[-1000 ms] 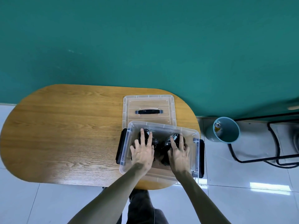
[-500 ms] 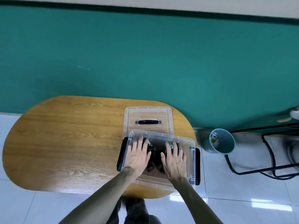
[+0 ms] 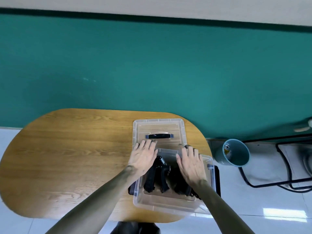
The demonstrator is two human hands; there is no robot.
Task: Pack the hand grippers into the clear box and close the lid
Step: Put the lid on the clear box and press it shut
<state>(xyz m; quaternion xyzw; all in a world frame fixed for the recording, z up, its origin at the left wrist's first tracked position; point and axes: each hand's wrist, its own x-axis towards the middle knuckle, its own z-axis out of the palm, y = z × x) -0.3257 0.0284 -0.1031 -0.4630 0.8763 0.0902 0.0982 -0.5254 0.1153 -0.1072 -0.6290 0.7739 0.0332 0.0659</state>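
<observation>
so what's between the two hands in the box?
Head view: a black hand gripper with its spring up lies in the clear box between the left hand and right hand.

The scene was evenly and brightly lit. White glare patches lay on the floor tiles right of the wooden table, and a pale sheen crossed the table's near-left part. Soft shadows fell under the forearms onto the table. Wide-angle distortion bowed the wall's top stripe above the table. Fingertips looked slightly blurred; corners were soft.
</observation>
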